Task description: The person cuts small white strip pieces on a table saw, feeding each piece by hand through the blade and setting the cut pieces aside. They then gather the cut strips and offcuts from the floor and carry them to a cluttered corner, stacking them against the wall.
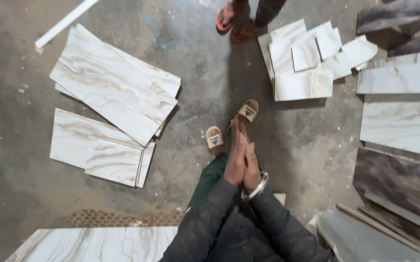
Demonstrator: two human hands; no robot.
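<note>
**tilefan:** Both palms pressed flat together, left hand (235, 157) against right hand (252, 165), fingers straight, nothing in the grip. Silver metal bangle (257, 187) sits on the right wrist.

**grout_guy:** Yep, empty hands. If that's rubbing off dust, I'd do it away from the faces. Nearest stock is the white marble-veined rectangular slab (98, 244) by the knees; more white veined tiles (114, 86) lie well apart on the grey concrete floor (205, 82).

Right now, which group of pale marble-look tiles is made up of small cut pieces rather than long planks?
The pile of small cut pieces at upper right, beside another person's red sandals; the stacks at left are long planks.
</note>
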